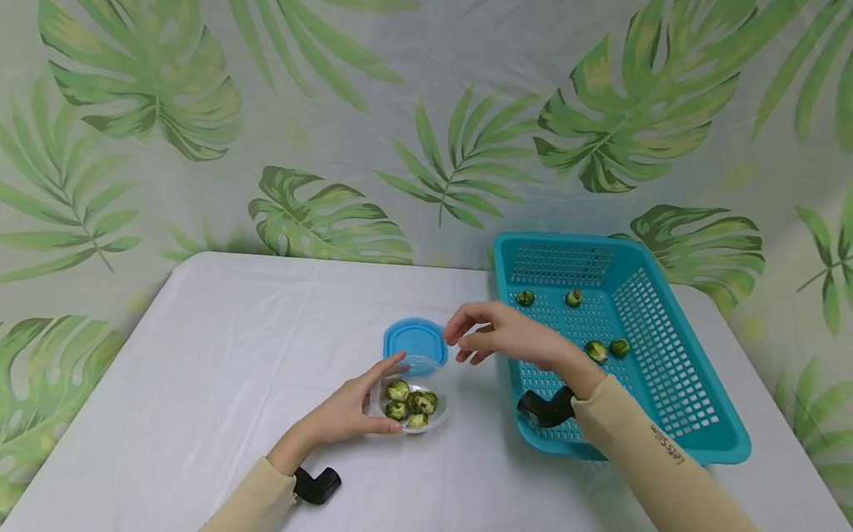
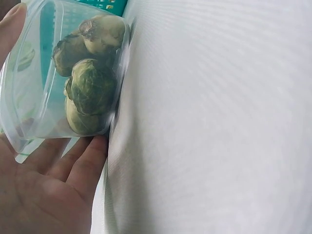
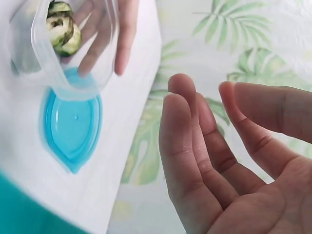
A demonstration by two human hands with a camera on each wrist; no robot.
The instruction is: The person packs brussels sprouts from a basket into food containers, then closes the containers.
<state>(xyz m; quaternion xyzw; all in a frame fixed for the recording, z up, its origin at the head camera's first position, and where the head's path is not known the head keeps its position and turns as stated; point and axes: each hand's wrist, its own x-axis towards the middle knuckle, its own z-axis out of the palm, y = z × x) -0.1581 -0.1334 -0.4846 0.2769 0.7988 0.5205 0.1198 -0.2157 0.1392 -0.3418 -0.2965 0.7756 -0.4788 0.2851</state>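
Note:
My left hand (image 1: 340, 414) grips a clear plastic container (image 2: 56, 119) from its left side, thumb on the near wall and fingers round the far one. Several Brussels sprouts (image 1: 422, 402) lie in the container, which stands on the table. Just behind it is a blue lid (image 1: 417, 337), flat on the cloth and partly seen through the container's wall. My right hand (image 1: 507, 334) hovers above and to the right of the lid, near the basket's left edge. Its fingers are loosely bent with a gap to the thumb, and they hold nothing, as the right wrist view shows.
A turquoise perforated basket (image 1: 679, 348) stands at the right of the table, with several Brussels sprouts (image 1: 596, 350) spread over its floor. My right forearm passes above it. White cloth covers the table (image 1: 239, 351); a leaf-patterned curtain (image 1: 332, 125) hangs behind.

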